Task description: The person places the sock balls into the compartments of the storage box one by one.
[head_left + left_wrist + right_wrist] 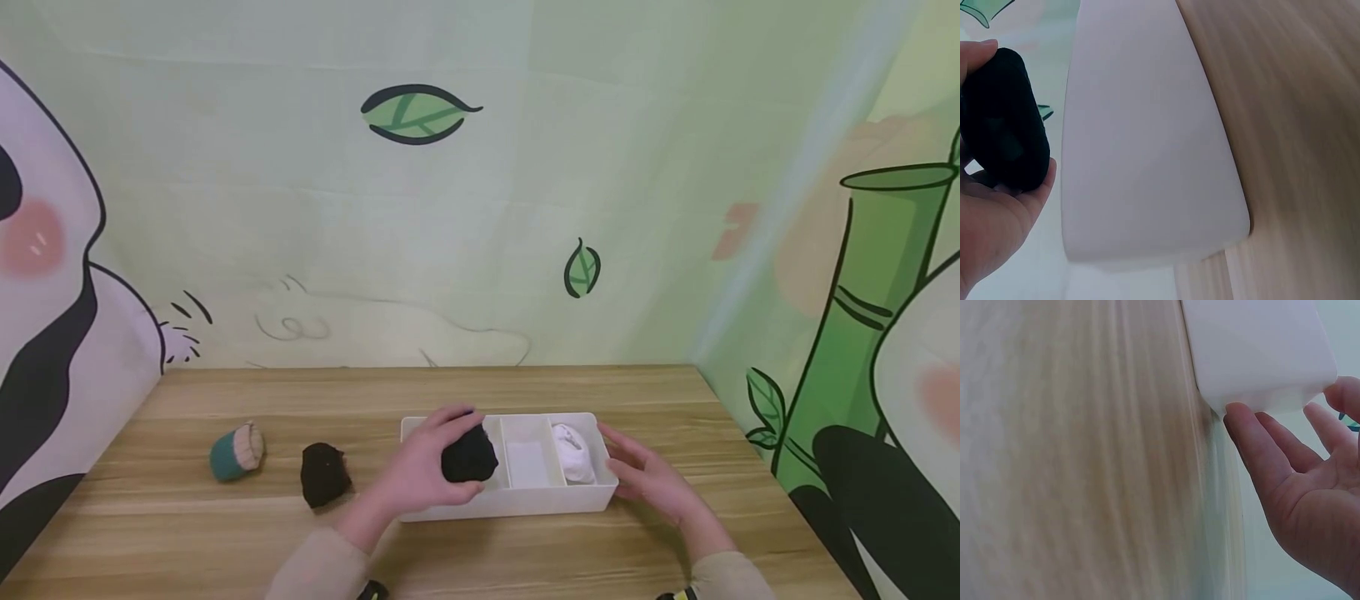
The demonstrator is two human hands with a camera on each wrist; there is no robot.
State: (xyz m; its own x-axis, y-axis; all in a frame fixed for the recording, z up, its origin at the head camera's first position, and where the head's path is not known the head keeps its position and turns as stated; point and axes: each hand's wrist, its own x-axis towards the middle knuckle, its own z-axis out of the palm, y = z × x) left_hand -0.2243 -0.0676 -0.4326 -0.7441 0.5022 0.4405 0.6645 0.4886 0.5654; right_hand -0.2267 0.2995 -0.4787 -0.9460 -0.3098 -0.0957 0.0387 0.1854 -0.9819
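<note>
My left hand [416,471] grips a rolled black sock [470,457], thumb below and fingers above, over the left part of a white divided box [543,502]. In the left wrist view the same black bundle [1005,119] sits between thumb and fingers, beside the box wall [1141,144]. A rolled white sock [573,457] lies in the rightmost compartment. At the box's right end is my right hand [656,483]; in the right wrist view its fingertips [1239,411] touch the end wall. My left hand and the black sock hide the leftmost compartments.
Left of the box, a second black rolled sock [324,477] lies on the wooden table [187,533]. Farther left is a teal and beige rolled sock [234,452]. A printed backdrop [480,208] rises behind the table's far edge.
</note>
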